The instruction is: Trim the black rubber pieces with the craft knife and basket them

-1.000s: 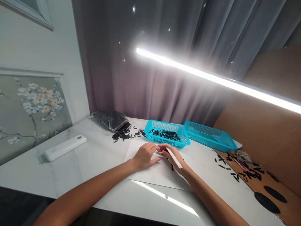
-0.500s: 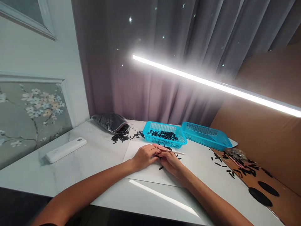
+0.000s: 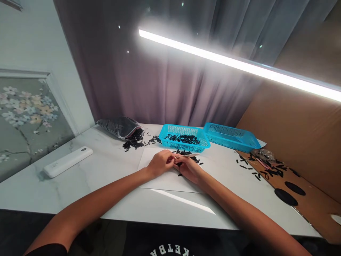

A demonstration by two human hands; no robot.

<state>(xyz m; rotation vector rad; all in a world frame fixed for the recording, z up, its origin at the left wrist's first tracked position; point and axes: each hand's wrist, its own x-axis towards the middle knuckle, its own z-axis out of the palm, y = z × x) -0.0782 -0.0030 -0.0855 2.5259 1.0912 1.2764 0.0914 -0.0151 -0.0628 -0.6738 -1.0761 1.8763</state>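
My left hand [image 3: 161, 163] is closed in a pinch, its fingertips meeting those of my right hand over a white sheet [image 3: 157, 183]. What it pinches is too small to make out. My right hand [image 3: 189, 168] is closed around a slim pale pink stick-like tool [image 3: 191, 155], which points to the right across the fingers. Small elongated black pieces [image 3: 196, 160] lie on the sheet behind and beside the right hand. Just beyond both hands, a blue perforated basket [image 3: 183, 146] holds many more of these black pieces.
A plastic bag [image 3: 117, 127] spills black pieces at the back left. The second blue basket [image 3: 231, 141] stands at the back right. A white oblong device [image 3: 68, 163] lies left. Scattered pieces and two black ovals [image 3: 286, 196] lie right, beneath a bright lamp bar [image 3: 213, 55].
The view has tilted down and shifted slightly. My hands remain together over the sheet; the pink tool is turned more end-on, and more black pieces show behind the fingers.
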